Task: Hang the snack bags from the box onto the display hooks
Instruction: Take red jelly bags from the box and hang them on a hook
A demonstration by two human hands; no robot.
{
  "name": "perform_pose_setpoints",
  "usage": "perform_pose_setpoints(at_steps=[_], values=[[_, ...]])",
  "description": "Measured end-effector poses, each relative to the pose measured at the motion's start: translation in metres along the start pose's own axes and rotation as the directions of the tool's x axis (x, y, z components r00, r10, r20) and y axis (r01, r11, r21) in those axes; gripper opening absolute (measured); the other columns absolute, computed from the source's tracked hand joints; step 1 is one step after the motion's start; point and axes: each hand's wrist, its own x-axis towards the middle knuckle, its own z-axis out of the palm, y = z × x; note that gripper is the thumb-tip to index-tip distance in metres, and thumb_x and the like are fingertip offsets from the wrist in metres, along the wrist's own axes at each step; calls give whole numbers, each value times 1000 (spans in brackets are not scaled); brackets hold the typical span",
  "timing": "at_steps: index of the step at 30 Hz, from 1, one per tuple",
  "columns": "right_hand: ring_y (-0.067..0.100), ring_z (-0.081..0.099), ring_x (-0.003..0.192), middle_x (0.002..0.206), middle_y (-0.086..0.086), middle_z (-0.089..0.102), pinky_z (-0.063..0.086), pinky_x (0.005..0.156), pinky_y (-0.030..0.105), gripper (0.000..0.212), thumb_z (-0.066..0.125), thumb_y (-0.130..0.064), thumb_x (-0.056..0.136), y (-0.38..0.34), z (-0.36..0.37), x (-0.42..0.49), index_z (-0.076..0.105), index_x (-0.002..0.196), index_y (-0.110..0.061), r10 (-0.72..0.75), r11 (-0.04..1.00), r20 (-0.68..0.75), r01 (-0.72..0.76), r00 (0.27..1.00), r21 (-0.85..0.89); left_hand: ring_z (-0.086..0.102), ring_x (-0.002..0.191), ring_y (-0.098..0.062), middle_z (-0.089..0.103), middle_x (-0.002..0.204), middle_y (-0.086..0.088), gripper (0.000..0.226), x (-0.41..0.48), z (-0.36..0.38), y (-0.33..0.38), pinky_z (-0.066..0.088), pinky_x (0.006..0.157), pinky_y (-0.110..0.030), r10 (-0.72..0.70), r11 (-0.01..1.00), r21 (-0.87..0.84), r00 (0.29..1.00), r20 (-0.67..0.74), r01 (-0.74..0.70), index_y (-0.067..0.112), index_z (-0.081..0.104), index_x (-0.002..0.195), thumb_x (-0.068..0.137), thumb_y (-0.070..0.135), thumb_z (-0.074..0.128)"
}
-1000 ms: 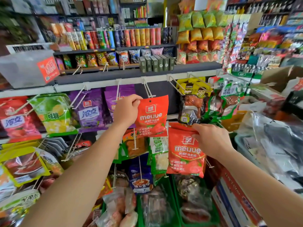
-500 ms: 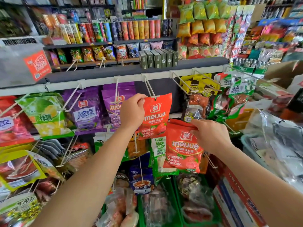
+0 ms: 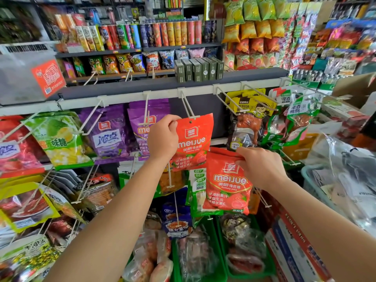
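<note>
My left hand [image 3: 162, 137] pinches the top left corner of a red meijue snack bag [image 3: 193, 143], whose top hole sits at the tip of a white display hook [image 3: 188, 106] under the shelf rail. My right hand [image 3: 262, 167] grips the top edge of a second red meijue bag [image 3: 225, 186], held lower and to the right, away from any hook. Purple meijue bags [image 3: 142, 127] hang on the hook to the left.
Yellow-topped bags [image 3: 250, 106] and green bags [image 3: 301, 110] hang on hooks to the right. Green and purple candy bags fill the hooks at left. Green bins [image 3: 221, 277] of snacks sit below. A printed carton [image 3: 293, 247] stands at lower right, plastic wrap [image 3: 350, 171] beyond it.
My left hand has raised the first red bag to the hook tip. My right hand with the second bag has stayed about level. The camera has moved closer.
</note>
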Motion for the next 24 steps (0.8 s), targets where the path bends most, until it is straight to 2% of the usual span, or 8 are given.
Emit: perform_pose_setpoints(at_steps=[4, 8, 21, 24], values=[[22, 63, 80, 82, -9, 59, 39, 55, 30, 7, 50, -37, 99, -2, -1, -1, 47, 97, -30, -11, 1000, -4, 11, 1000, -4, 54, 91, -1, 69, 108, 7, 22, -2, 1, -2, 39, 65, -10, -3, 1000, 15, 1000, 8, 3, 23, 66, 113, 103, 24, 47], [22, 63, 80, 79, -10, 51, 35, 54, 30, 11, 49, -36, 99, -5, -1, -2, 42, 94, -31, -14, 1000, -2, 14, 1000, -5, 54, 90, -1, 69, 108, 7, 22, -2, 3, 1, 39, 64, -10, -6, 1000, 19, 1000, -6, 6, 23, 67, 112, 102, 23, 47], [23, 64, 85, 91, -9, 62, 38, 58, 31, 10, 49, -36, 100, -1, 5, -2, 52, 106, -29, 1, 1000, 7, -1, 1000, 3, 64, 96, -13, 70, 108, 4, 23, 17, 23, -7, 36, 58, -13, -13, 995, 97, 1000, -23, 15, 21, 65, 115, 103, 26, 45], [23, 64, 88, 91, -9, 61, 37, 59, 31, 10, 49, -36, 100, -1, 7, -1, 51, 105, -29, 15, 1000, 16, -15, 1000, 15, 65, 98, -16, 69, 111, 2, 26, 28, 31, -14, 46, 65, -21, 6, 990, 140, 1000, 1, -6, 20, 62, 118, 104, 27, 42]])
